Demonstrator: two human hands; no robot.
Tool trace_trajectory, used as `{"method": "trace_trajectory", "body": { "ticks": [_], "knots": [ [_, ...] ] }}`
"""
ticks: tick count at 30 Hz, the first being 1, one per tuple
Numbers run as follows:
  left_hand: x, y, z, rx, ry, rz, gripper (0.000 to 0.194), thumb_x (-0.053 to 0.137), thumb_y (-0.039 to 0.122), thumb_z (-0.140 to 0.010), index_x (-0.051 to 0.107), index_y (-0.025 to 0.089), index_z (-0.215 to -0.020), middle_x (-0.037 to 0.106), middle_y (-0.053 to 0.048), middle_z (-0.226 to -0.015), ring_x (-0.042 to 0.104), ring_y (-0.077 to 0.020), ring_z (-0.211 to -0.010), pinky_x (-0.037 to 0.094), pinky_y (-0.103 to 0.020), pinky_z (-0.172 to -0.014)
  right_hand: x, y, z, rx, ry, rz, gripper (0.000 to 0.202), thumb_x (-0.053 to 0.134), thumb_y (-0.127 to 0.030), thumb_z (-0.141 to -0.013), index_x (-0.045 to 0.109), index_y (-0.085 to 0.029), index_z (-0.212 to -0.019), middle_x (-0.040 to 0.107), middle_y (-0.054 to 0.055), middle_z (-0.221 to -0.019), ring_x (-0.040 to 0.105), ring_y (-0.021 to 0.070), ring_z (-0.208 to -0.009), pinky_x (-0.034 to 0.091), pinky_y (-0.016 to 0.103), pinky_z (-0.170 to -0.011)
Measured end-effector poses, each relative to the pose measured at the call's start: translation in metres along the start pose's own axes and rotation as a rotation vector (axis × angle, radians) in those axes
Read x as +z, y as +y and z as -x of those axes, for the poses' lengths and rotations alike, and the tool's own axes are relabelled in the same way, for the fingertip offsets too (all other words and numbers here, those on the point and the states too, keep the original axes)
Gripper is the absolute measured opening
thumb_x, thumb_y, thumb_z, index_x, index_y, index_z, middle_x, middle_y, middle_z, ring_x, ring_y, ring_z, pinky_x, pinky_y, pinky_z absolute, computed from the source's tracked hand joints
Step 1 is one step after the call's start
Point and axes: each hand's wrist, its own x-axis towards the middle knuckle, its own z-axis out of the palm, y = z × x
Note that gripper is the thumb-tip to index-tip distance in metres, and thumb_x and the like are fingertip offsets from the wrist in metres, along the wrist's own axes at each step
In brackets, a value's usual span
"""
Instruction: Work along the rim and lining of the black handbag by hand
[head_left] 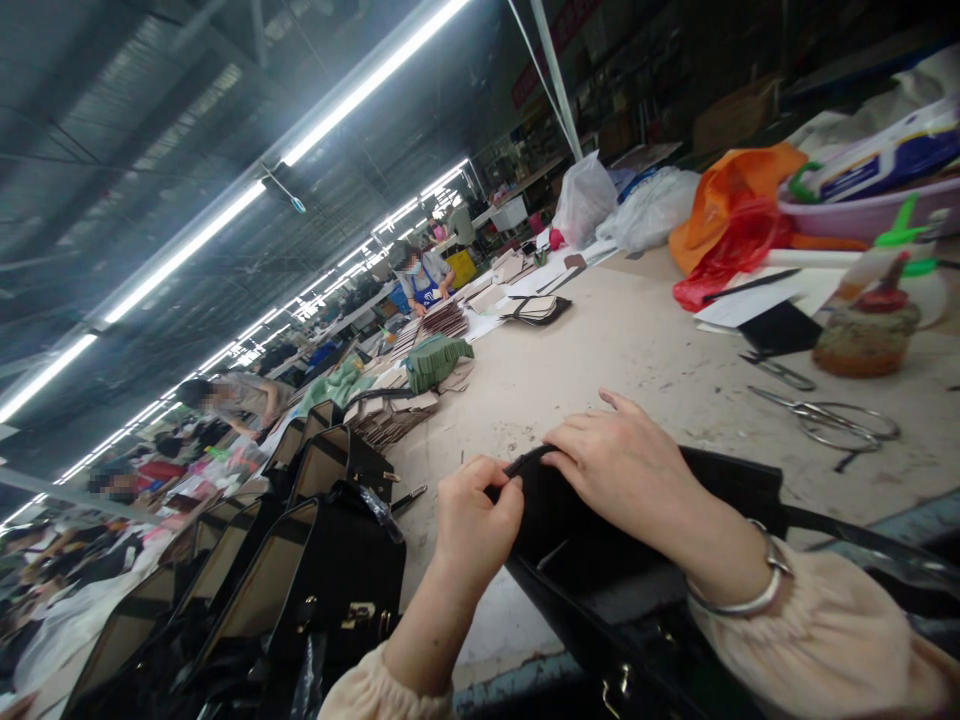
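Observation:
A black handbag with its mouth open and metal fittings low on its side lies at the table's front edge. My left hand pinches one corner of the bag's top edge between thumb and fingers. Close beside it, my right hand grips the same edge, its thumb and fingers closed on the rim and its little finger sticking up. A silver bracelet sits on my right wrist. The lower part of the bag runs out of view at the bottom.
Several black bags stand to the left. Scissors, a glue bottle, a red plastic bag and a purple basin lie at right. Stacked pieces are further back. A co-worker in a blue apron stands beyond.

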Motion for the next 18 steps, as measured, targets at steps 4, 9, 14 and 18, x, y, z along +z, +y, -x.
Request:
{"method": "trace_trajectory", "body": {
  "ticks": [4,9,14,18],
  "knots": [
    [0.001,-0.001,0.000,-0.011,0.025,-0.023,0.018,0.058,0.014,-0.072,0.052,0.016,-0.056,0.062,0.002,-0.070,0.056,-0.0126,-0.066,0.040,-0.024,-0.063,0.001,0.001,0.000,-0.007,-0.001,-0.008,0.014,0.055,-0.026,-0.087,0.068,-0.022,-0.090,0.069,0.001,-0.088,0.061,0.0181,-0.085,0.023,0.045,-0.103],
    [0.001,0.001,-0.002,-0.019,0.030,-0.047,0.018,0.058,0.014,-0.072,0.051,0.016,-0.055,0.062,0.002,-0.069,0.056,-0.0128,-0.064,0.040,-0.024,-0.061,0.001,0.001,-0.001,-0.011,0.009,-0.019,0.016,0.053,-0.025,-0.088,0.068,-0.021,-0.083,0.069,0.001,-0.084,0.061,0.0177,-0.083,0.022,0.045,-0.103],
    [0.001,0.001,-0.002,-0.037,0.038,-0.056,0.017,0.058,0.014,-0.071,0.051,0.017,-0.055,0.062,0.002,-0.069,0.055,-0.0128,-0.063,0.040,-0.024,-0.060,0.001,-0.004,-0.001,0.001,0.024,-0.009,0.020,0.052,-0.024,-0.088,0.066,-0.020,-0.075,0.068,0.001,-0.078,0.059,0.0174,-0.078,0.022,0.044,-0.103],
    [0.002,-0.001,-0.001,-0.043,0.052,-0.046,0.016,0.058,0.014,-0.071,0.052,0.017,-0.056,0.062,0.002,-0.069,0.056,-0.0131,-0.063,0.040,-0.024,-0.061,0.002,-0.009,0.000,0.010,0.046,0.024,0.022,0.050,-0.021,-0.088,0.063,-0.019,-0.071,0.066,0.002,-0.075,0.058,0.0175,-0.076,0.024,0.042,-0.103]
  ]
}}
